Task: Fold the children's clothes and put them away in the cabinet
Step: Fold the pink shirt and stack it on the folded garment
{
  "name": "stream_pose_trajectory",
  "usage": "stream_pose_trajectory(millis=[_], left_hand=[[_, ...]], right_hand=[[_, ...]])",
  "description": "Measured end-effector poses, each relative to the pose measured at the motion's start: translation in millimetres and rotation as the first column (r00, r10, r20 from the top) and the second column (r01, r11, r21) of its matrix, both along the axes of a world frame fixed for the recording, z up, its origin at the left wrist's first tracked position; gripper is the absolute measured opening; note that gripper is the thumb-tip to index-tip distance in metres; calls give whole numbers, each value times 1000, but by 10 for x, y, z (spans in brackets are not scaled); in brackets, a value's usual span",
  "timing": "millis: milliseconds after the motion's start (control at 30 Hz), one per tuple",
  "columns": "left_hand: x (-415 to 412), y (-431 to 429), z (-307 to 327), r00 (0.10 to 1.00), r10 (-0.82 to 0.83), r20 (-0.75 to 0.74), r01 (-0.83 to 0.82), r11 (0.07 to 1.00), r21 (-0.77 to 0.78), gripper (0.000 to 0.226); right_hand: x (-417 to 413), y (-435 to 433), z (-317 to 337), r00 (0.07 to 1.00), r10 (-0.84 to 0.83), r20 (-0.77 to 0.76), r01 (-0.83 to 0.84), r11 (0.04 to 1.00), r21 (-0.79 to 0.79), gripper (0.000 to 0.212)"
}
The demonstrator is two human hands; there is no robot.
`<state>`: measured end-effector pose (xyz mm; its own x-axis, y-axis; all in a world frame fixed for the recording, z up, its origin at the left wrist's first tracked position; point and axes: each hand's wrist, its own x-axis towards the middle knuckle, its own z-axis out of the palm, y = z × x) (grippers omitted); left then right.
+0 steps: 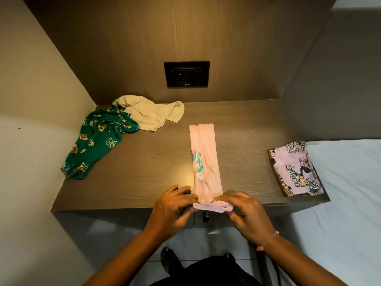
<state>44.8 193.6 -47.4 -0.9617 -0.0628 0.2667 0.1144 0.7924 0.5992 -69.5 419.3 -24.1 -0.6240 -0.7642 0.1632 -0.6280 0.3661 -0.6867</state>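
1. Wooden desk top (144, 162): the work surface, set in a niche. The near edge is the main risk, because the pink garment's end already sits at or over it. I judge a loose grip could let the strip slide off to the floor.
2. White bed sheet (346, 182): to the right, just beside the desk. It is not in the way.
3. Green printed garment (97, 139): crumpled at far left, unfolded and well apart from the hands. It is no obstacle, only work still to do.
4. Cream garment (150, 114): bunched at the back left, touching the green one and unfolded.
5. Pink garment (206, 159): the task item now, a long narrow strip at desk centre running away from the person. Its near end is curled up between the hands. Risks: a skewed roll or fold if the hands pull unevenly, or the long folds springing open.
6. Folded lilac cartoon-print garment (294, 168): at the right desk edge, looks finished and clear of the work.
7. Left hand (175, 205) and right hand (245, 213): both pinch the near end of the pink strip, one at each corner.
8. Wall socket (186, 74): on the back panel, irrelevant.
9. Cabinet handle (205, 217): below the desk edge, partly hidden; whether this is the target cabinet I cannot tell.
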Motion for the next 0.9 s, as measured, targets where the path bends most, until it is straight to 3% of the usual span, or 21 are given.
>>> stream_pose_trajectory(millis=[67, 133, 200, 300, 400, 500, 600, 733, 800, 900], left_hand=[[45, 17, 274, 999, 29, 42, -39, 970, 242, 12], [27, -7, 559, 997, -15, 71, -15, 916, 401, 13], [-78, -82, 745, 993, -43, 109, -13, 883, 469, 13], [-386, -247, 826, 959, 12, 283, -158, 850, 502, 11], [-770, -404, 708, 875, 103, 474, -323, 852, 412, 12], [-1077, -471, 522, 778, 253, 575, -358, 931, 74, 18], [-1137, -450, 382, 799, 362, 481, -312, 932, -183, 34], [-823, -379, 182, 938, 115, 327, -15, 955, -295, 89], [-648, -353, 21, 928, 20, 372, 144, 902, -407, 97], [-551, -349, -170, 887, 29, 461, 213, 861, -462, 101]], right_hand=[[57, 21, 249, 982, -28, 187, 44, 996, -82, 26], [29, 3, 509, 961, -17, 275, 58, 988, -141, 26], [-104, -80, 703, 970, -9, 244, 40, 992, -123, 28], [-425, -336, 787, 986, -65, 156, 68, 998, -16, 21], [-764, -641, 593, 985, -130, 115, 113, 983, 148, 18], [-940, -848, 300, 981, -184, 57, 159, 941, 298, 24], [-948, -894, 132, 974, -226, -15, 218, 919, 329, 44], [-733, -700, 31, 980, -91, -177, 137, 953, 272, 64], [-588, -577, -69, 977, 35, -209, 52, 917, 396, 70], [-521, -502, -245, 968, 150, -201, -8, 818, 575, 68]])
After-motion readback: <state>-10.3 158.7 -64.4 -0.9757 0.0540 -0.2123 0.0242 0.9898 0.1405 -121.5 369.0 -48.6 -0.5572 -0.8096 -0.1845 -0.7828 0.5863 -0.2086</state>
